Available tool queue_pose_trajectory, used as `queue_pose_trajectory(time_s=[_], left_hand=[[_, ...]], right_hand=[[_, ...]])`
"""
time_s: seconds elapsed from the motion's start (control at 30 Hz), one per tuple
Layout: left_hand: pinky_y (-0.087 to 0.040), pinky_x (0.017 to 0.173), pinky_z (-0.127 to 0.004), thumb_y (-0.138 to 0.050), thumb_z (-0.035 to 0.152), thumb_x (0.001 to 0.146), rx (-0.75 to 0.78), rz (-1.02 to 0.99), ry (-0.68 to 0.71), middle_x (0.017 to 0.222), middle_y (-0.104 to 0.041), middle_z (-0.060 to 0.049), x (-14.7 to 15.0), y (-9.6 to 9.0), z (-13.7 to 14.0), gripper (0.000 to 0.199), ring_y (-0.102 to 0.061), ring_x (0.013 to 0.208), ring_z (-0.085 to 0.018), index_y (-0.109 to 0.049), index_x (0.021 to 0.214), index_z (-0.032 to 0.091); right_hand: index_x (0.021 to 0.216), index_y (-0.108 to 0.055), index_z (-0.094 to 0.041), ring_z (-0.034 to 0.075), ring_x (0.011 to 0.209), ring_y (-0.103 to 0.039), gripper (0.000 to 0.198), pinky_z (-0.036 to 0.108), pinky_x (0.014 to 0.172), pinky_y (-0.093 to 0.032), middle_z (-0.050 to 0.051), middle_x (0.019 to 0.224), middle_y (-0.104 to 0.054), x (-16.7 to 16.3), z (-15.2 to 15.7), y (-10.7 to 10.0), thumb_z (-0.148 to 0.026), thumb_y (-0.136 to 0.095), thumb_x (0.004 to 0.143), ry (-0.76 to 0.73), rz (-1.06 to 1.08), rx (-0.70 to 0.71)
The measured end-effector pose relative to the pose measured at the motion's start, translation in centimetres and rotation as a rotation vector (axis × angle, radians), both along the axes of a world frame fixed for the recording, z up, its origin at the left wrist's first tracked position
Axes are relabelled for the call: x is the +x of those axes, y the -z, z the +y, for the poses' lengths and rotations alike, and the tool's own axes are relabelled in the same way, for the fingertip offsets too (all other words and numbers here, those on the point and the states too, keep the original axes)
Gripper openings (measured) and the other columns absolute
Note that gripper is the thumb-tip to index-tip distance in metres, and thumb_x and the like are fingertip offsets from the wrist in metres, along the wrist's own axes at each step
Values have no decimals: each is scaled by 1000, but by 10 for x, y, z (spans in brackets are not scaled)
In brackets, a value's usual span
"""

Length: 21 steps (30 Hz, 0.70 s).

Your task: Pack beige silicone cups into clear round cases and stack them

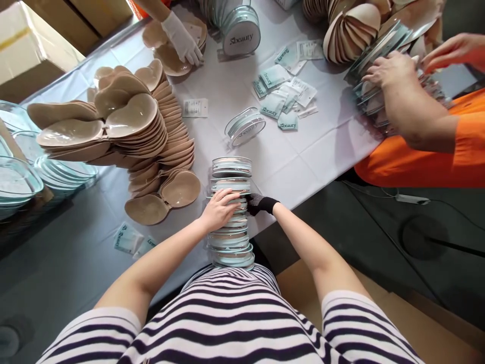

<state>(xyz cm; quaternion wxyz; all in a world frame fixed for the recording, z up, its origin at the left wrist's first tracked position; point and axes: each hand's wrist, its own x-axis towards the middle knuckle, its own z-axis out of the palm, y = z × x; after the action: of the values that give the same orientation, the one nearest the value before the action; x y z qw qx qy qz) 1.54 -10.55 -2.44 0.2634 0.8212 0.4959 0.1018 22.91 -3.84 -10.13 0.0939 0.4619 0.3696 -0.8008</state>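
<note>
A tall stack of clear round cases (231, 174) with pale blue rims leans against my striped shirt at the near table edge. My left hand (219, 208), bare, presses on the left side of the stack, fingers curled over the cases. My right hand (259, 203), in a black glove, holds the stack from the right side. Both hands grip it around the middle. A large pile of beige adhesive bra cups (125, 121) lies to the left on the white tablecloth (303, 156).
One closed case (245, 126) lies alone mid-table, with printed sachets (282, 93) beyond it. A white-gloved hand (182, 38) rests on cups at the far edge. A person in orange (420, 146) handles cases at right. Clear trays (22, 172) stand at left.
</note>
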Motion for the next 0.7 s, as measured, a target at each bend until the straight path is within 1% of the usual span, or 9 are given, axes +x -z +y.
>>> queue_pose_trajectory(time_s=[0.1, 0.2, 0.27, 0.37, 0.43, 0.5, 0.57, 0.6, 0.7], left_hand=[[-27, 120, -53, -49, 24, 95, -22, 41, 1, 140, -58, -4, 0, 2, -4, 38, -40, 141, -26, -64, 128, 32], [-25, 121, -51, -47, 25, 96, -23, 61, 19, 141, -57, -3, 1, 1, -4, 36, -38, 142, -26, -66, 125, 30], [-25, 121, -50, -45, 25, 96, -25, 40, 24, 139, -59, -4, 4, 0, -2, 34, -39, 142, -25, -66, 123, 29], [-24, 121, -49, -45, 24, 97, -51, -46, 3, 135, -61, -5, 8, -1, -2, 34, -42, 140, -23, -61, 126, 27], [-23, 121, -51, -51, 29, 94, -49, -109, -152, 137, -58, -10, 7, 3, -8, 37, -41, 141, -24, -54, 131, 25], [-25, 120, -53, -64, 40, 87, -69, -148, -472, 146, -47, -16, 5, 12, -18, 61, -36, 143, -29, -40, 141, 22], [-31, 116, -53, -74, 49, 77, -183, -178, -798, 151, -35, -21, 2, 23, -28, 90, -32, 144, -34, -25, 148, 22], [-34, 115, -53, -76, 51, 74, -266, -200, -901, 153, -32, -22, 1, 28, -32, 99, -32, 144, -36, -20, 150, 22], [-36, 113, -52, -79, 52, 69, -433, -258, -986, 154, -29, -22, 5, 38, -36, 106, -33, 143, -38, -18, 151, 23]], right_hand=[[84, -61, -16, 15, 52, -59, 18, 26, 48, -53, 1, 59, -60, 3, 1, 0, -24, -74, 74, 11, 2, 4], [78, -58, -16, 11, 50, -54, 16, 25, 50, -53, -2, 59, -55, 11, -2, -7, -28, -69, 77, 62, 91, 49], [77, -58, -17, 9, 48, -50, 16, 24, 51, -52, -3, 60, -54, 13, -4, -19, -31, -64, 80, 44, 156, 138], [86, -62, -17, 11, 53, -54, 16, 23, 53, -48, -1, 67, -60, 8, -5, -42, -32, -58, 84, -94, 131, 375], [89, -65, -17, 14, 63, -59, 19, 24, 60, -47, 2, 72, -64, 2, -3, -58, -32, -54, 89, -229, 48, 554], [85, -66, -17, 16, 72, -62, 26, 26, 68, -46, 5, 78, -68, -4, 0, -72, -34, -48, 93, -363, -57, 707], [84, -68, -18, 20, 81, -64, 32, 28, 73, -46, 8, 87, -71, -10, 3, -85, -36, -44, 95, -483, -162, 813], [85, -68, -18, 21, 85, -65, 33, 29, 75, -47, 9, 91, -71, -15, 6, -91, -36, -43, 96, -531, -214, 849], [88, -71, -17, 27, 93, -66, 30, 35, 82, -48, 14, 99, -72, -40, 14, -103, -32, -45, 93, -653, -322, 897]])
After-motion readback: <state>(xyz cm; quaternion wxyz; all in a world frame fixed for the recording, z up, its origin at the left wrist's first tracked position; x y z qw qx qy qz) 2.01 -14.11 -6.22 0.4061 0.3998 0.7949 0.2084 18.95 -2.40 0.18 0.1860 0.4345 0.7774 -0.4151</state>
